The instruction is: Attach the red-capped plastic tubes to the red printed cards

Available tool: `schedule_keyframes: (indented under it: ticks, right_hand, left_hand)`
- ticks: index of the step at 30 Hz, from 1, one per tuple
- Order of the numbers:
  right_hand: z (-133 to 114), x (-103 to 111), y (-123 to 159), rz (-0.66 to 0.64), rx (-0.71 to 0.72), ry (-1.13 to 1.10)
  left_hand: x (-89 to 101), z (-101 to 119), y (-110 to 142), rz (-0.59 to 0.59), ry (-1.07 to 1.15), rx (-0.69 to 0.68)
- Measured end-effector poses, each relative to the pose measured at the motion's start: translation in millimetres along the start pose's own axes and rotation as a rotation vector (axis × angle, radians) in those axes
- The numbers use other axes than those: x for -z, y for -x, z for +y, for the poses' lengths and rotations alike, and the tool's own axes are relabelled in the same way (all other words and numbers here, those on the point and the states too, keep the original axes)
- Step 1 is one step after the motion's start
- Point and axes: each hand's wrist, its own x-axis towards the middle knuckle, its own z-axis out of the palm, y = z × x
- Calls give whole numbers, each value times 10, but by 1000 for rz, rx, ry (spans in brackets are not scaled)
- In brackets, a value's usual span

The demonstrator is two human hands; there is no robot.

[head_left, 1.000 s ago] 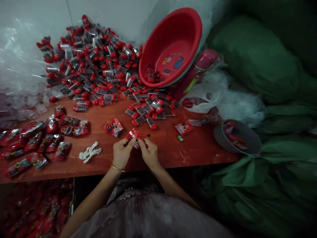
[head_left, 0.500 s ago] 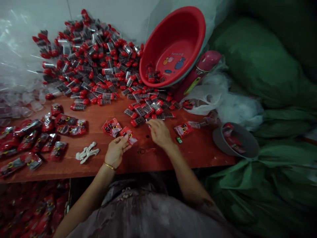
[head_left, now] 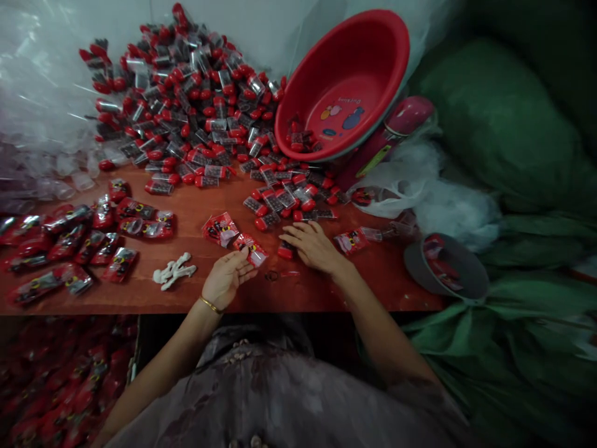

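Observation:
My left hand [head_left: 227, 277], with a gold bracelet at the wrist, pinches a small red printed packet [head_left: 254, 254] between thumb and fingers. A second red packet [head_left: 221, 229] lies just behind it on the table. My right hand [head_left: 313, 246] is palm down with its fingers stretched out to the left. A red-capped clear tube with dark contents [head_left: 285, 251] lies under its fingers, partly hidden; whether they touch it I cannot tell. Several similar tubes [head_left: 278, 198] lie just beyond the right hand.
A large heap of capped tubes [head_left: 186, 112] fills the back. A red basin [head_left: 342, 87] leans beside a pink flask [head_left: 410, 116]. Filled red packets [head_left: 69, 242] lie left, near a white twisted piece [head_left: 175, 271]. A grey bowl [head_left: 415, 267] stands right, by green sacks [head_left: 508, 124].
My right hand has come away from the tubes at the back and its fingers have spread, with a tube now beneath them. My left hand keeps its packet. The view has shifted slightly.

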Motion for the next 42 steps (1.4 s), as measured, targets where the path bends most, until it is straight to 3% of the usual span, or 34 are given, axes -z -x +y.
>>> schedule_keyframes:
  ticks: [3, 6, 10, 13, 16, 25, 28, 31, 38, 42]
  right_hand:
    - [-32, -69, -28, 23, 35, -56]
    - [-199, -156, 75, 129, -62, -221]
    - [-568, -147, 355, 288, -282, -677]
    - [-830, -27, 506, 282, -401, -1029]
    - [-970, 102, 527, 285, -491, -1242]
    - [-941, 202, 373, 208, -492, -1259]
    - [-962, 149, 359, 208, -570, -1355]
    - [-983, 110, 355, 304, -632, -1401]
    - [-1035, 48, 310, 315, -589, -1406]
    - [-1121, -48, 251, 403, -608, -1296]
  left_hand:
    - [13, 19, 61, -13, 14, 15]
    - [27, 29, 99, -15, 36, 10]
    - [22, 5, 89, -8, 32, -30]
    - [-19, -37, 74, 1, 4, -76]
    - [-75, -78, 83, 4, -34, -126]
    - [-94, -97, 95, -14, -193, -310]
    - [-89, -107, 78, -19, -187, -277]
    - [-112, -122, 76, -14, -173, -229]
    - [-215, -211, 95, -43, -129, -208]
    - [-214, -309, 45, -32, -50, -206]
